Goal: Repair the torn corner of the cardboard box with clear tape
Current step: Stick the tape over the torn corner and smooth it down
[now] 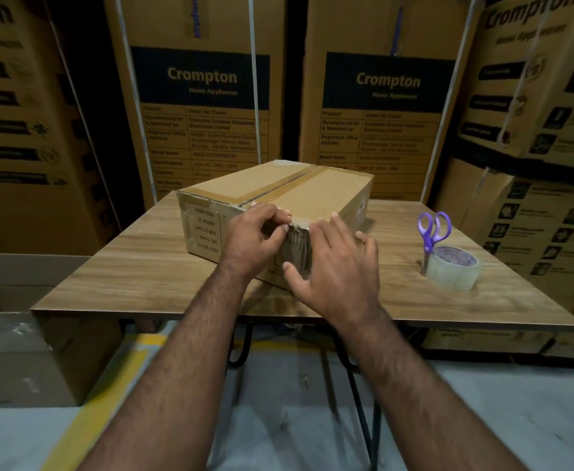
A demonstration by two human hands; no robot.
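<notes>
Right hand [338, 270]: fingers spread flat on the near corner of the box [316, 195]. Left hand [255, 236]: pinches crinkled tape [297, 244] over that corner. Brown box, taped seam, on table [136, 266]. Tape roll [452, 266] with scissors [431, 232] to the right, well apart.

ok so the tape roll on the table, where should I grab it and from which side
Grip the tape roll across its outer rim, coming down from above on its near side. It lies flat on the table with its open core up, and the purple-handled scissors stand in or just behind it at its far left, so the near rim is free.
</notes>
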